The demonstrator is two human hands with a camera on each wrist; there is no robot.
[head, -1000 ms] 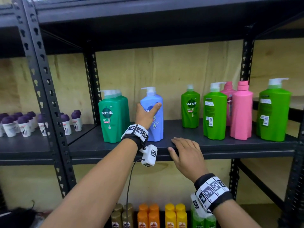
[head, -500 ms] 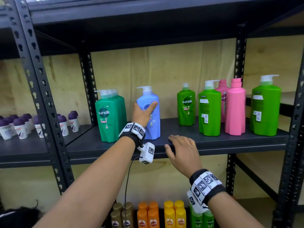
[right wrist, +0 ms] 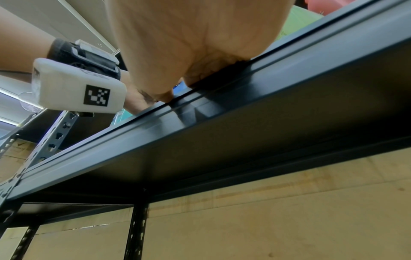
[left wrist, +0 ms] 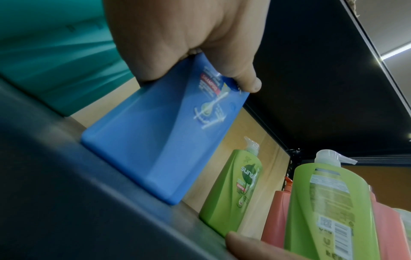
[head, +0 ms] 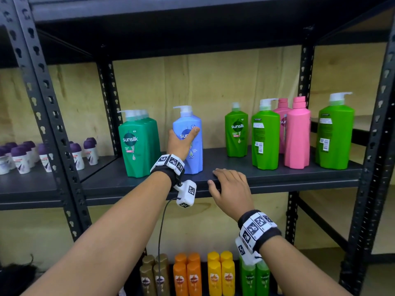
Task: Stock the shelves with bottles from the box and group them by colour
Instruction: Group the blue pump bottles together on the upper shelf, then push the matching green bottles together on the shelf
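Fingers (head: 193, 132) around smooth blue bottle (head: 192, 150)

The left hand (head: 180, 144) is gripping the blue plastic pump bottle (head: 190, 144); the right hand (head: 232, 189) is resting flat on the black metal shelf's (head: 299, 178) front edge.

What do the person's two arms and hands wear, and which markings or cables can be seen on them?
Both forearms are bare, without sleeves. Each wrist has a black band carrying white tiles with black square-pattern markers. Under the left wrist hangs a white rounded camera box with one such marker, and a thin dark cable runs down from it.
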